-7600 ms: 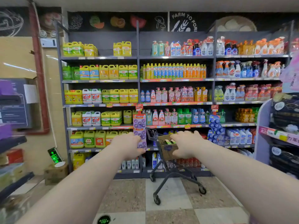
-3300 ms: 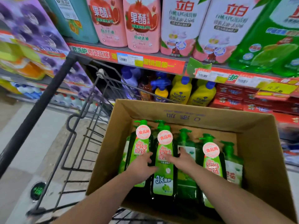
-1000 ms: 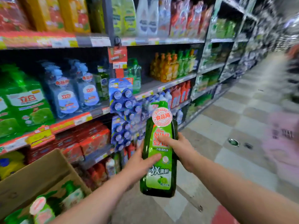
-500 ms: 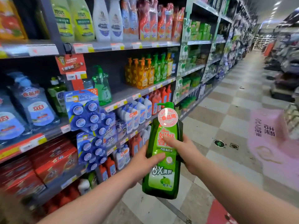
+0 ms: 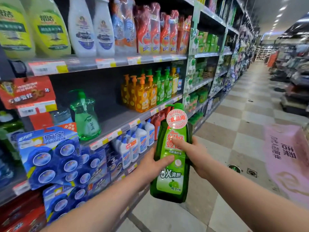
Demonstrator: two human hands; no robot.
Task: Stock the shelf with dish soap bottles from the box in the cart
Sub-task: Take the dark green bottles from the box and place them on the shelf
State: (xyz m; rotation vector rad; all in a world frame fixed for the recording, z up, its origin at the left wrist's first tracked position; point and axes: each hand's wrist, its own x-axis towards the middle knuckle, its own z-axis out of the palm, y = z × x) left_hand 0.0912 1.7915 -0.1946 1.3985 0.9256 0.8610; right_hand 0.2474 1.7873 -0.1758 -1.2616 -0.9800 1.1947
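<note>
- Dish soap bottle, green, upright in the air just before the shelf; we hold it in both hands.
- Our left hand grips its side, thumb across the label.
- Our right hand curls round the other side.

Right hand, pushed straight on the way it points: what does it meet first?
Probably the white blue-capped bottles, just past the green dish soap bottle that the right hand grips; depth is unclear.

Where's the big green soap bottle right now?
Low and centre-right in the head view, the green soap bottle is held upright by the left hand and right hand, just right of the white bottles.
</note>
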